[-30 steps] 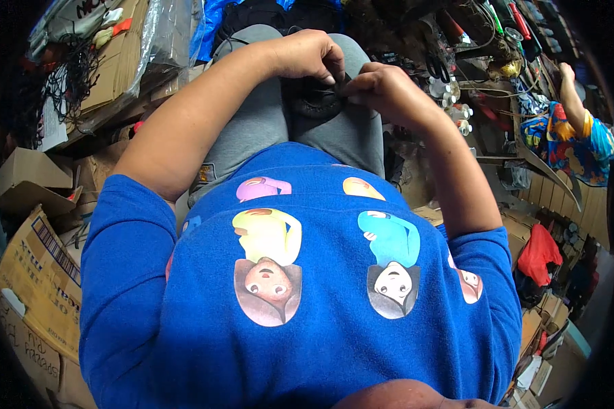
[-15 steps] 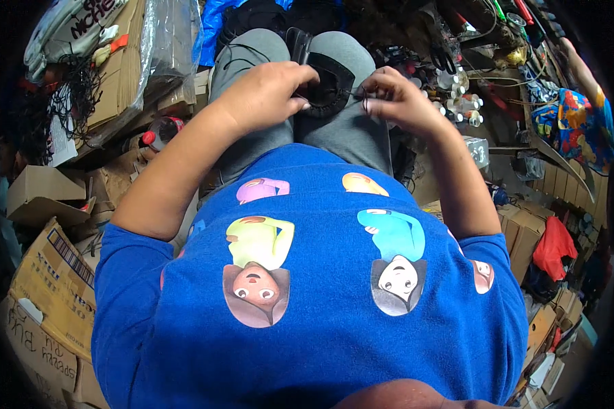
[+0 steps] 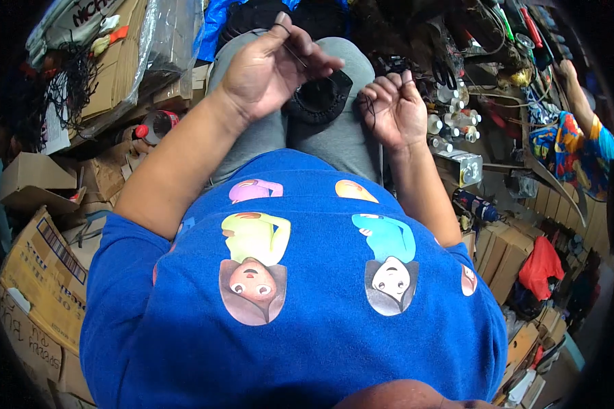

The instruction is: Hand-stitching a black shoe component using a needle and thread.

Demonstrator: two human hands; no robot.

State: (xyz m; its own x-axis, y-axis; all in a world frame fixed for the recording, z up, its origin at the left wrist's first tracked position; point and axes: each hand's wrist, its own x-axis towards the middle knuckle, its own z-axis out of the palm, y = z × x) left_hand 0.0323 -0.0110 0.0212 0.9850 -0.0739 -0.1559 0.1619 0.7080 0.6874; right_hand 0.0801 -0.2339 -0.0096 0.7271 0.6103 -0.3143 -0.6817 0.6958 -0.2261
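A black piece (image 3: pixel 318 99) with a round opening and a ridged, gathered rim rests on my grey-trousered thighs; it looks like part of a shoe, though its kind is unclear. Above its left side is my left hand (image 3: pixel 266 71), palm turned up, with black thread (image 3: pixel 295 54) looped at the thumb and stretched across to the half-curled fingers. To the right of the piece, my right hand (image 3: pixel 394 109) has its fingers curled in and the thumb pressed against them. Black cord hangs in a loop from those fingers. Where the thread joins the piece is hidden.
Cardboard boxes (image 3: pixel 41 273) and plastic-wrapped card (image 3: pixel 133 61) crowd the left, with a red-capped bottle (image 3: pixel 158 128). Several small bottles (image 3: pixel 460 123), a metal can (image 3: pixel 465 167) and a red bag (image 3: pixel 542 267) lie right. Another person's arm (image 3: pixel 578 99) reaches in at far right.
Both hands have turned palm up. My left hand has risen away from the black piece with thread drawn across it; my right hand has curled its fingers beside the piece.
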